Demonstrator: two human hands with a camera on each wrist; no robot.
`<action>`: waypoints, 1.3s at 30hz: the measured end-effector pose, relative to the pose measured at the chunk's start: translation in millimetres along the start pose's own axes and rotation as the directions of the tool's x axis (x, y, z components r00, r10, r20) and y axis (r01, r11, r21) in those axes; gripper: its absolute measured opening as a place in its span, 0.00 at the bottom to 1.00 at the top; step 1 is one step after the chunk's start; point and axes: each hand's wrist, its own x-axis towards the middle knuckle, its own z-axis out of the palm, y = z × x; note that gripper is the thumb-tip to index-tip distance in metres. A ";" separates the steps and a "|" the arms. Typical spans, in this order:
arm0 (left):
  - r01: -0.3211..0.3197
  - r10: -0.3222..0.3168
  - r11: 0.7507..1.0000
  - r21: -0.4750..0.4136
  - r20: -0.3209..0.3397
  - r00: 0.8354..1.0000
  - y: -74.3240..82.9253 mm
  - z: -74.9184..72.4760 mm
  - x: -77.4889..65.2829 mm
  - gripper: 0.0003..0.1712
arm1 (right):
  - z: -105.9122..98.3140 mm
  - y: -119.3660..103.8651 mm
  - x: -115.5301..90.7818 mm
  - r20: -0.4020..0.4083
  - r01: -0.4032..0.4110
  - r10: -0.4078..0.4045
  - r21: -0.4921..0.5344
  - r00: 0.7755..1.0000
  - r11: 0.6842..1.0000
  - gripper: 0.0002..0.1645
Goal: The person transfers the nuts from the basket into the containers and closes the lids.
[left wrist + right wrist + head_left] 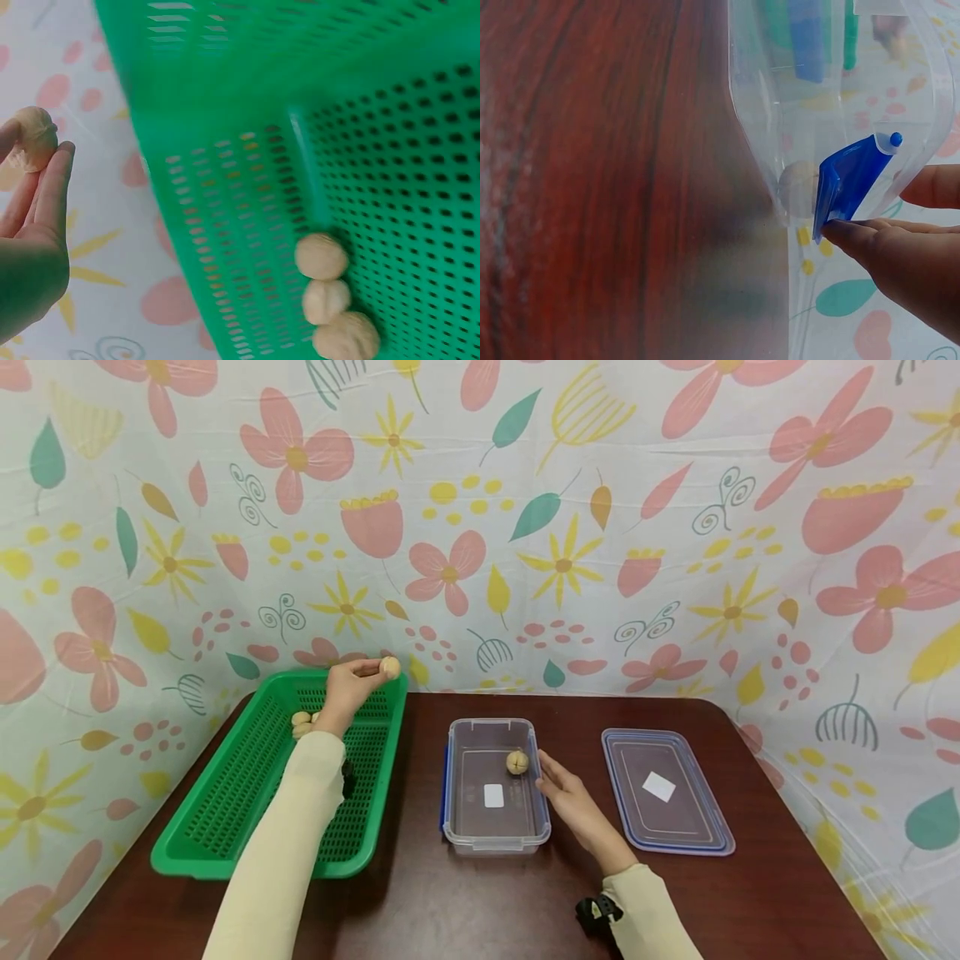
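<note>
Head view: left hand (349, 690) pinches walnut (390, 667); right hand (576, 802), loosely spread, touches clear box (497, 843), long axis front-to-back

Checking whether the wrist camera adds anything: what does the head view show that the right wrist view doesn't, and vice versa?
Only the head view: the lid lying on the table, and walnuts in the basket.
Only the right wrist view: the blue latch by the right hand.
Both: the box, a walnut in it (blurred through the wall in the wrist view), the right hand, table and backdrop.
</note>
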 end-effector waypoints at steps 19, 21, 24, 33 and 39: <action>-0.025 0.034 0.986 -0.166 0.051 0.998 58.2 42.1 -18.6 0.23 | -1.4 0.6 0.7 0.004 -0.028 0.028 -0.017 1.000 0.999 0.34; -0.029 0.039 0.985 -0.168 0.054 0.998 62.8 48.4 -21.6 0.22 | -1.5 0.2 0.8 0.006 -0.025 0.025 -0.016 1.000 1.000 0.34; -0.035 0.048 0.982 -0.188 0.066 0.997 69.1 57.3 -27.5 0.21 | -1.1 -0.9 0.7 0.006 -0.015 0.015 -0.010 1.000 1.000 0.34; -0.016 0.036 0.976 -0.218 0.090 0.995 78.6 85.7 -48.7 0.20 | -1.7 -1.4 0.8 0.010 -0.014 0.014 -0.015 1.000 1.000 0.34; -0.015 0.034 0.977 -0.211 0.082 0.996 76.4 106.7 -67.4 0.17 | -0.9 -1.5 0.4 0.010 -0.013 0.014 -0.008 1.000 1.000 0.34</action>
